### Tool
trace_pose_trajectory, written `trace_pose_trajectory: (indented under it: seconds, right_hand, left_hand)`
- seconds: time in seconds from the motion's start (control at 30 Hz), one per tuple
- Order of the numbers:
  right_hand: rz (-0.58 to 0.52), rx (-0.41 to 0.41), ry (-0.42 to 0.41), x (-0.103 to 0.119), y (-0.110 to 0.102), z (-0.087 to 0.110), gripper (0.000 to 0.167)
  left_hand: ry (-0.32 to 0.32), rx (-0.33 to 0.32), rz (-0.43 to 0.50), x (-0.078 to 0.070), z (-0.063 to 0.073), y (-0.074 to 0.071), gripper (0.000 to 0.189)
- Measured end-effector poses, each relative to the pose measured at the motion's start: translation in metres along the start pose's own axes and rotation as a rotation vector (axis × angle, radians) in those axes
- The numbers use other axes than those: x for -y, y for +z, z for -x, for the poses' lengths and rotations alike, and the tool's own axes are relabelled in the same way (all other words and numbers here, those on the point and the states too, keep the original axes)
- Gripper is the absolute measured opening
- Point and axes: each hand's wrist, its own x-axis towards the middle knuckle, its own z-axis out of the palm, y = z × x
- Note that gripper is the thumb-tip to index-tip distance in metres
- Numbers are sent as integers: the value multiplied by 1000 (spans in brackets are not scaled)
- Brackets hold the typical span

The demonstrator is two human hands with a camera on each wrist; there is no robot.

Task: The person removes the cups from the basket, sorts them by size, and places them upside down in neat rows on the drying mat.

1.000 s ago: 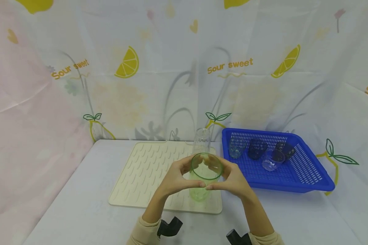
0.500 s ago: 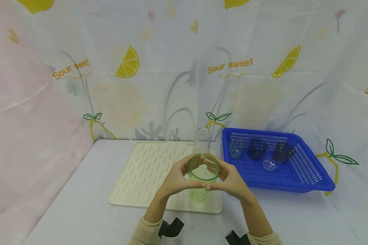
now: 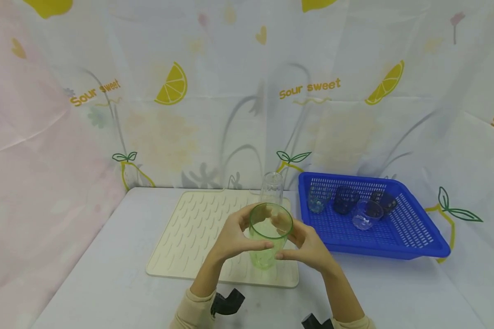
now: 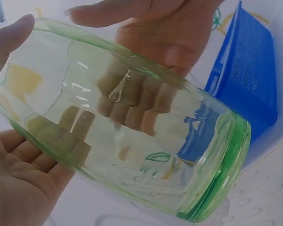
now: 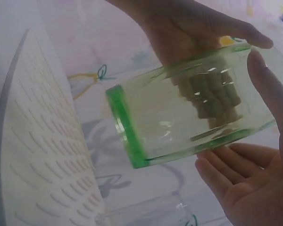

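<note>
In the head view a green-tinted drinking glass [image 3: 263, 259] is held upright over the front right part of a cream ribbed mat [image 3: 189, 246]. My left hand [image 3: 239, 234] grips it from the left, fingers behind and thumb across the front. From the other side my right hand [image 3: 308, 246] curves round it, its thumb a little lower. Both wrist views show the thick green base [image 5: 127, 127] clear of the mat. Through the wall of the glass [image 4: 132, 117] fingers of both hands are visible. A clear tall glass [image 3: 272, 186] stands behind, at the mat's back right.
To the right sits a blue perforated basket [image 3: 391, 249] containing several glasses, among them a clear cup [image 3: 366, 214] and a dark glass [image 3: 345, 200]. A white cloth covers the table [image 3: 107, 256]. A printed curtain [image 3: 230, 114] hangs behind.
The green glass has shifted slightly left, most recently also a little upward, with my left hand. The thumbs, close together before, now sit slightly apart, the right one lower.
</note>
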Motion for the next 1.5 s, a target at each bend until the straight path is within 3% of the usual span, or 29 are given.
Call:
trace_pose_trajectory:
  seconds: [0.2,0.57,0.8,1.17,1.5]
  right_hand:
    - [-68,9,56,-18,6,12,64]
    - [-228,9,45,-42,25,19,57]
    - [-233,-34,53,-45,30,17,54]
    - [-338,-8,41,-43,32,15,53]
    - [-364,-61,29,-42,25,22,52]
  left_hand:
    - [34,-23,7,-6,-6,-2,77]
    - [34,-27,-2,-16,-17,-2,82]
    - [43,-29,23,-17,-16,-2,81]
    - [36,-29,66,-14,-12,-3,86]
    - [70,37,124,-11,-5,-14,84]
